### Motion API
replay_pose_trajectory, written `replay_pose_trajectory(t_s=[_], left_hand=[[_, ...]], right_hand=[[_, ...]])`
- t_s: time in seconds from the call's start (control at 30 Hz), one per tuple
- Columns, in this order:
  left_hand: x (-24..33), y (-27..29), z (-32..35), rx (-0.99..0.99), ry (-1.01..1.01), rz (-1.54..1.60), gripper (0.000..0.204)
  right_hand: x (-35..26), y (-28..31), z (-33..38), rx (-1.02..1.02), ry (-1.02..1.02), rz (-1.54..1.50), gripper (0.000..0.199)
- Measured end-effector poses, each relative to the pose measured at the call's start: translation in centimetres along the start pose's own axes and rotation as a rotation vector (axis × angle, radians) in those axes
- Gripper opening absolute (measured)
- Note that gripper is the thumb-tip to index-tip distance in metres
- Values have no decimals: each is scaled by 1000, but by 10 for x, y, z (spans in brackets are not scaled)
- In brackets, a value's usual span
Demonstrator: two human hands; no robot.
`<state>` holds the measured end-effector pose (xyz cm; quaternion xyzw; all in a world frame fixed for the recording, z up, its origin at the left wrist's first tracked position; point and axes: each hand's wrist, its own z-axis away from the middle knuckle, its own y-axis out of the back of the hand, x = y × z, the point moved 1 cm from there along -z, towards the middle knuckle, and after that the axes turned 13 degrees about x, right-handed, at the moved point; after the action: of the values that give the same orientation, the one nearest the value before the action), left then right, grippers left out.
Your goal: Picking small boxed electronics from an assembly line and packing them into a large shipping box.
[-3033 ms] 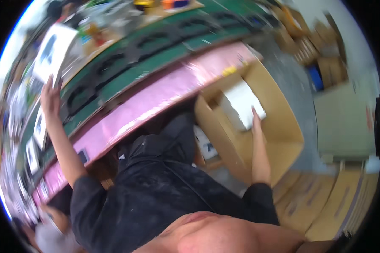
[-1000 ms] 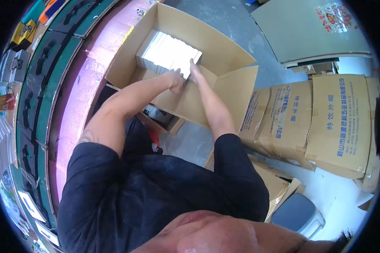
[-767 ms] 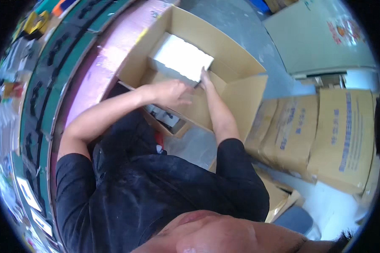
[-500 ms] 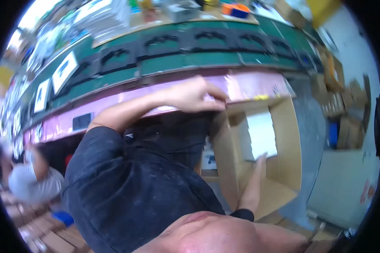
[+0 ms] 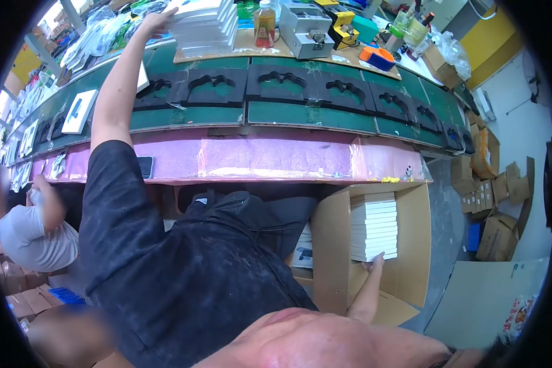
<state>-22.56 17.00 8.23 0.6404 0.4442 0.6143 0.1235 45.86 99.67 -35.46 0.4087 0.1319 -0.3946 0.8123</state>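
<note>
My left arm reaches to the far side of the workbench. There my left hand (image 5: 158, 24) is at the left side of a stack of flat white boxes (image 5: 203, 27), fingers apart and touching its edge. Low on the right, my right hand (image 5: 375, 262) is inside an open cardboard carton (image 5: 329, 245). Its fingers are bent around the near end of a row of thin white boxes (image 5: 374, 227) packed in the carton. Part of the right hand's grip is hidden by the boxes.
Black foam trays (image 5: 280, 83) line the green bench (image 5: 214, 116). Behind them stand an amber bottle (image 5: 264, 24), a grey machine (image 5: 306, 34) and an orange tape dispenser (image 5: 377, 58). A phone (image 5: 145, 167) lies on the pink ledge (image 5: 257, 156). A person (image 5: 37, 230) sits at the left.
My left hand has gone from the carton's upper left corner to the white stack at the far left. The right hand stays in the carton, slightly lower in view. The view has shifted.
</note>
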Motion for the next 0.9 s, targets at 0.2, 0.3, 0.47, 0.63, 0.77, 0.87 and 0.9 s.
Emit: replay_pose_trajectory(t_s=[0.2,0.3,0.47,0.63,0.77,0.87,0.9], left_hand=[[-29,63,10,137,43,254,49],[-21,72,37,234,71,714,38],[-6,36,131,-233,-103,1067,34],[165,-74,393,-763,-183,832,34],[227,-178,550,-1457,32,967,42],[252,-258,655,-1682,138,802,40],[251,-277,674,-1687,206,775,41]], right_hand=[[-17,-6,-3,-99,69,-114,66],[-12,5,1,-199,2,-350,62],[-30,11,55,-163,-12,-497,69],[-4,45,46,-344,-18,-484,66],[-3,37,50,-524,137,-512,46],[-4,35,46,-757,194,-671,42],[-20,24,73,-789,148,-715,44]])
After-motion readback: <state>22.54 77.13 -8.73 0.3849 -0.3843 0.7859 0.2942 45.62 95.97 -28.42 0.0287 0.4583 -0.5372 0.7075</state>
